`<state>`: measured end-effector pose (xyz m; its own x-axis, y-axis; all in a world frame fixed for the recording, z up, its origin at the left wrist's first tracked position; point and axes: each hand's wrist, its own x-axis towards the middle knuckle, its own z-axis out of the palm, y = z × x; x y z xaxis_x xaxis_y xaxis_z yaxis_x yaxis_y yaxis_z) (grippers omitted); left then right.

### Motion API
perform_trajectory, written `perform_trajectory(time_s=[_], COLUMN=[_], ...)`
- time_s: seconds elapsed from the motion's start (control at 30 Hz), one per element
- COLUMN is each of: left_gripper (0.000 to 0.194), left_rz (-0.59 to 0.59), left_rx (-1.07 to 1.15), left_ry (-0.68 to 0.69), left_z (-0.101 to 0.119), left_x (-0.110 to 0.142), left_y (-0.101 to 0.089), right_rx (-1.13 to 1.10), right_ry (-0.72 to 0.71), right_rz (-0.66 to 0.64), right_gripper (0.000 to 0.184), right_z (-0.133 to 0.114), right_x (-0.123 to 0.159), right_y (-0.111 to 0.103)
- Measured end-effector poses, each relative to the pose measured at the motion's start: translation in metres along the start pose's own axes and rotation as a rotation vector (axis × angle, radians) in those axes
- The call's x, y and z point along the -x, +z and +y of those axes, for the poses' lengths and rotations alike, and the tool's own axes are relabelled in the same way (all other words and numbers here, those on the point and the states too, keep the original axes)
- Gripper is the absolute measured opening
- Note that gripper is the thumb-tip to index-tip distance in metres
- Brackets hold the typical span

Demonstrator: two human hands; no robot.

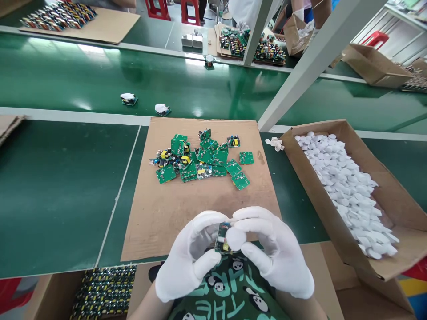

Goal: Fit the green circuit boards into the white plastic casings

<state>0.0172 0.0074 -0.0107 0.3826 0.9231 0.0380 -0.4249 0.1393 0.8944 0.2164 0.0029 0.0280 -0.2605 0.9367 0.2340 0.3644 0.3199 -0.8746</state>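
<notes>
My left hand (193,255), in a white glove, pinches a small circuit board (221,238) between thumb and fingers in front of my chest. A white round pad (236,239) is held against the board's component side by my gloved right hand (271,253), its thumb and fingertips closed on the pad. Whether the pad is stuck to the board I cannot tell. Beyond both hands, a loose pile of green circuit boards (206,155) lies on a brown cardboard sheet (207,204). Several of those boards lie face down, others show their components.
A cardboard box (310,191) of white pads (347,191) stands at the right, with a few loose pads (275,143) beside it. Boards with white pads (162,110) sit on the green conveyor belt (96,84). A slanted metal post (310,58) rises at right. A box of boards (103,291) is lower left.
</notes>
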Motion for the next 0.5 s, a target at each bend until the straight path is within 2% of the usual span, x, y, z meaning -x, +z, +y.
perform_trajectory(time_s=[0.2, 0.3, 0.37, 0.43, 0.5], left_gripper=[0.045, 0.05, 0.049, 0.048, 0.047], left_rz=[-0.036, -0.051, -0.015, 0.054, 0.104], left_rx=[-0.127, -0.154, -0.114, -0.065, -0.028], left_ry=[-0.019, 0.017, 0.048, 0.079, 0.105], left_z=[-0.005, -0.009, -0.01, -0.01, -0.01], left_x=[0.004, 0.004, 0.002, 0.001, 0.001], left_y=[-0.008, -0.007, -0.002, 0.004, 0.008], right_rx=[0.07, -0.014, -0.056, -0.064, -0.061], right_ry=[-0.079, 0.013, 0.04, -0.052, -0.192], right_rz=[0.043, 0.102, 0.165, 0.2, 0.216], right_gripper=[0.022, 0.024, 0.019, 0.019, 0.029], right_z=[-0.002, 0.003, 0.006, 0.009, 0.013], right_x=[-0.007, -0.004, -0.001, -0.001, -0.001], right_y=[-0.004, 0.005, 0.014, 0.022, 0.028])
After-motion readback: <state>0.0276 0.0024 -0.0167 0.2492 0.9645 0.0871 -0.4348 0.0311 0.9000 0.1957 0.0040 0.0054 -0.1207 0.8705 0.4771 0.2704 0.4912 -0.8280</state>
